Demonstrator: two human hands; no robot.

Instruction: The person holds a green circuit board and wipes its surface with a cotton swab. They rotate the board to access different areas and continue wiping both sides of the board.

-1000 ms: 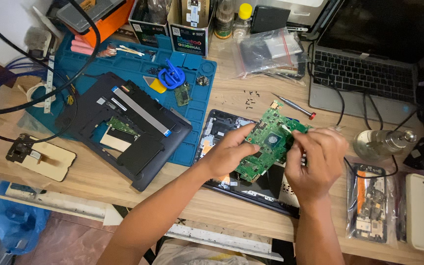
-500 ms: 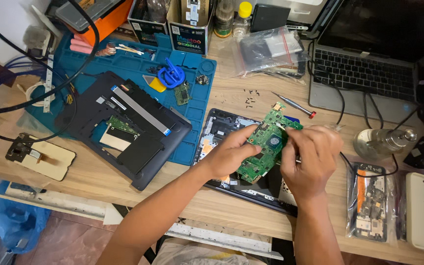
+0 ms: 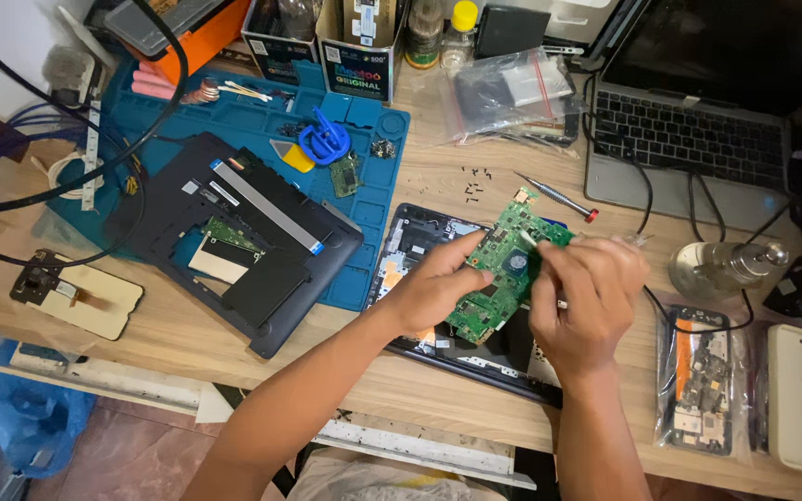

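Person at cluttered wooden workbench [image 3: 420, 186] is tilting green circuit board [image 3: 503, 269] up over opened laptop base [image 3: 420, 246], likely to bring its face toward view. Left hand [image 3: 433, 288] is bracing board's edge, fingers curled, thumb pressed on top. Right hand [image 3: 587, 297] is pinching small pale tool at board's upper part, fingertips pressed together. Screwdriver [image 3: 557, 197] and loose screws [image 3: 473, 184] are lying just beyond, within reach. Second dark laptop shell [image 3: 262, 269] is resting on blue mat [image 3: 234, 121], well apart.

Wooden workbench [image 3: 438, 186], blue mat [image 3: 234, 121], open laptop [image 3: 689, 139], loose screws [image 3: 472, 182], red-tipped screwdriver [image 3: 557, 197], perhaps a bagged phone [image 3: 701, 380]
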